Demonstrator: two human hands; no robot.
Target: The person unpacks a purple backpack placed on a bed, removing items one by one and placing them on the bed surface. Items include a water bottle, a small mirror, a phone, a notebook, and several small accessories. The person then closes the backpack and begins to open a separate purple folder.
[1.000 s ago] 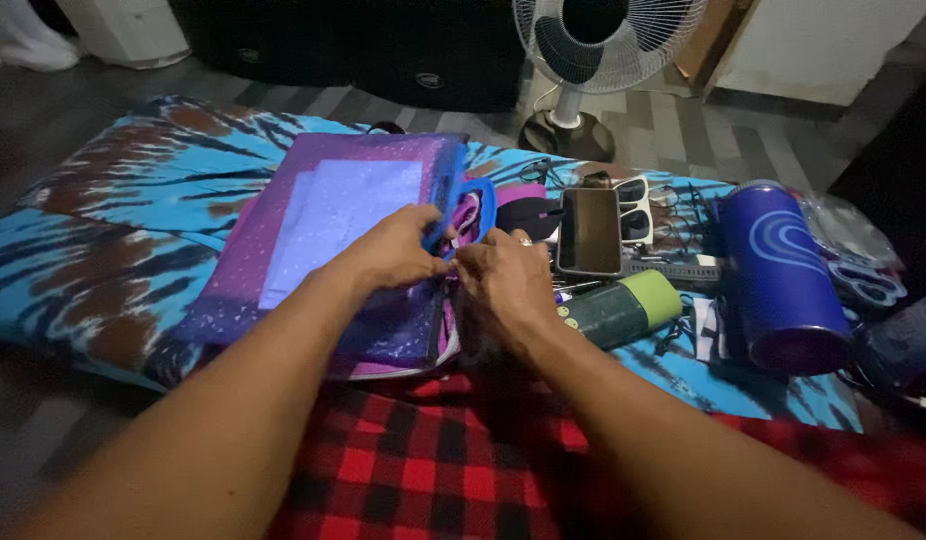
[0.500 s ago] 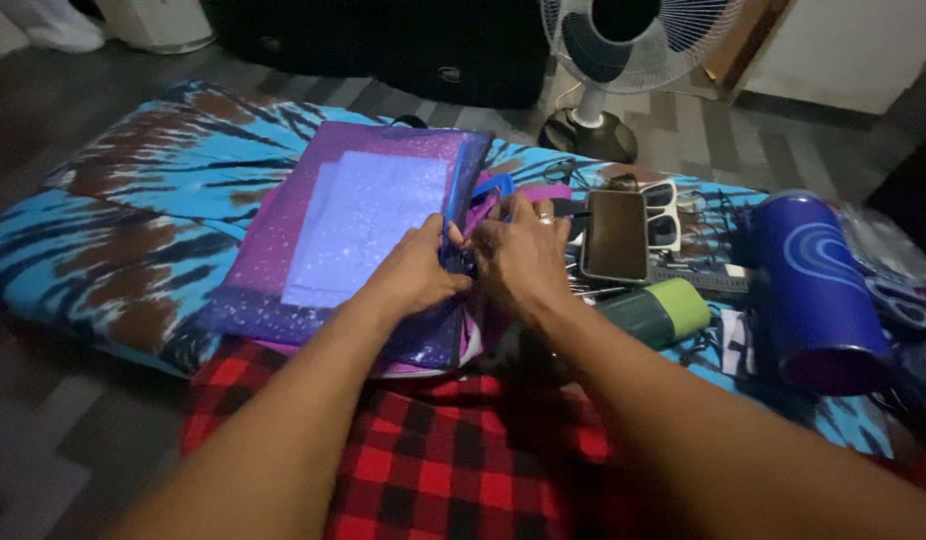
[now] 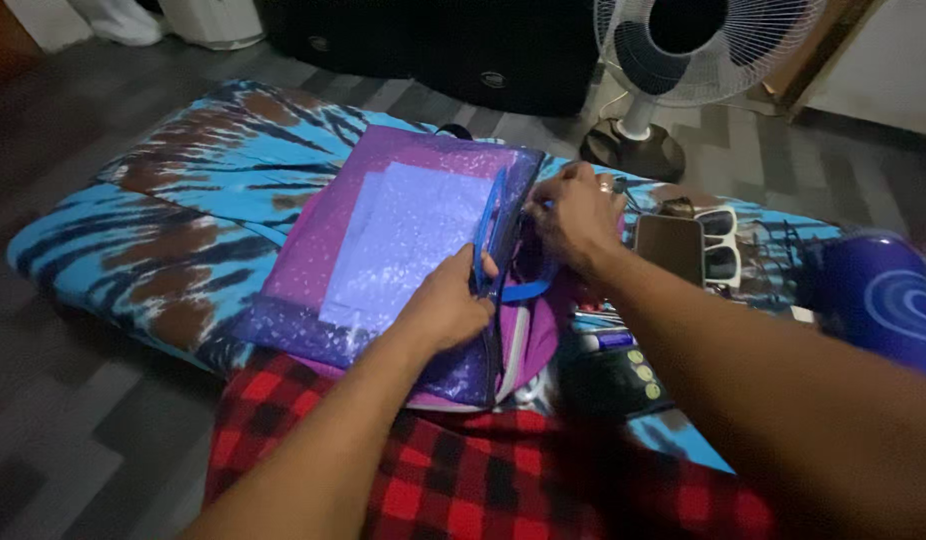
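A flat purple glittery bag [image 3: 383, 240] with blue handles [image 3: 488, 235] lies on a blue and brown tie-dye mat [image 3: 183, 200]. My left hand [image 3: 448, 305] pinches the bag's right edge beside the near blue handle. My right hand [image 3: 578, 215], a ring on one finger, grips the bag's upper right edge at its opening. A second blue handle loop [image 3: 528, 290] hangs between the two hands.
Right of the bag lie a phone [image 3: 668, 248], white-framed sunglasses [image 3: 721, 240], a big blue cylinder bottle [image 3: 883, 300], a dark calculator-like device [image 3: 613, 375] and small clutter. A standing fan [image 3: 683, 60] is behind. A red and black checked cloth [image 3: 463, 470] covers my lap.
My view has shifted left. My right hand moved up along the bag's edge to its top corner, while my left hand stayed on the edge by the handle. The green bottle left the view.
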